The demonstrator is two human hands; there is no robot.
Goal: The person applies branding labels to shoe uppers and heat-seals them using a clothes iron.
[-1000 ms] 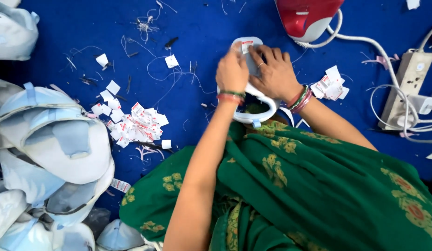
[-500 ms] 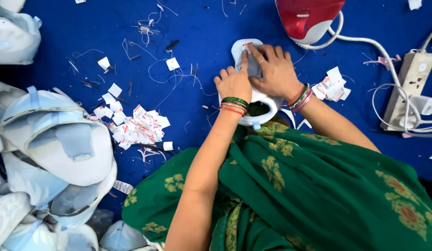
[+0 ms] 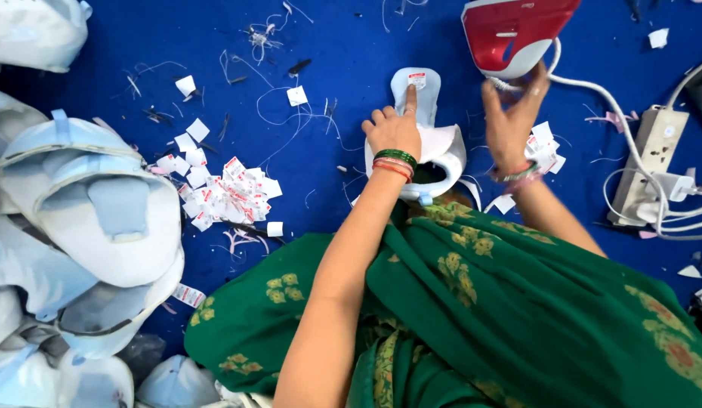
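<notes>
A pale blue and white shoe upper [image 3: 434,140] lies on the blue cloth surface in front of me, with a small red and white label [image 3: 416,80] on its tongue. My left hand [image 3: 392,128] rests on the upper, its index finger stretched out and pressing just below the label. My right hand [image 3: 512,113] is raised to the right of the upper, fingers reaching up to the bottom edge of a red and white iron [image 3: 517,32]. It touches the iron but a full grip does not show.
A pile of red and white labels [image 3: 228,198] lies to the left, and a smaller pile [image 3: 543,149] sits by my right wrist. Stacked pale blue uppers [image 3: 86,219] fill the left side. A power strip [image 3: 649,162] with white cables is at right. Thread scraps litter the cloth.
My right hand has left the shoe upper and risen to the iron. My left hand has slid up, with its index finger now pointing at the label.
</notes>
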